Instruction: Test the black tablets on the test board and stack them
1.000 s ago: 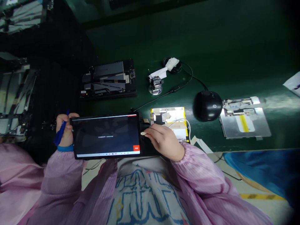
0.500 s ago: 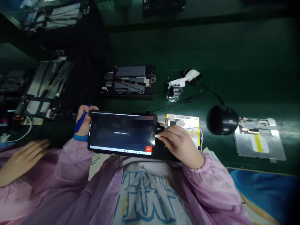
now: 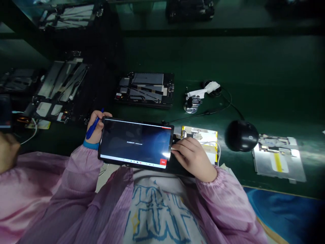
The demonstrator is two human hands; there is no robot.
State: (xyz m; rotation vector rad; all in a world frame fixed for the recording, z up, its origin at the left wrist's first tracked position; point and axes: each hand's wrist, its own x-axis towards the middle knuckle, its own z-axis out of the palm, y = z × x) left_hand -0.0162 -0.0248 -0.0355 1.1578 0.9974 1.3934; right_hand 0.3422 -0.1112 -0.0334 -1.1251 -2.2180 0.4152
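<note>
My left hand [image 3: 95,128] grips the left edge of a tablet [image 3: 134,144] and also holds a blue pen [image 3: 94,128] across its fingers. The tablet's screen is lit, dark with a line of small text and a red button at the lower right corner. At the tablet's right edge my right hand [image 3: 194,156] pinches a small cable plug [image 3: 172,148], mostly covered by the fingertips. How deep the plug sits in the port cannot be seen. Behind my right hand lies a bare board with yellow-taped edges [image 3: 186,130], a white cable looping over it.
An opened device [image 3: 144,88] lies beyond the tablet. To its right are a metal tally counter [image 3: 192,104], a bundled black cable [image 3: 212,88] and a round black device [image 3: 241,135]. A silver panel [image 3: 291,166] sits far right. A co-worker's hand [image 3: 7,152] is at the left.
My right fingertips are closer to the tablet's edge, and less of the plug shows. The tablet tilts slightly more. The co-worker's hand has moved left. The whole view has shifted a little.
</note>
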